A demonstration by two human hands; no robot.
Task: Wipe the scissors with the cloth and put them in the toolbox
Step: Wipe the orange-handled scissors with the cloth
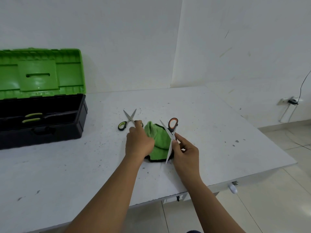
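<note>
Your right hand (186,149) pinches the orange-handled scissors (170,135) near the pivot, blades spread open, at centre frame above the green cloth (159,140). Your left hand (138,142) reaches over the cloth's left edge, index finger touching the green-handled scissors (127,120) lying open on the white table (67,165); its grip appears loose, but the fingers are partly hidden. The toolbox (42,115) stands open at left frame, lid raised.
</note>
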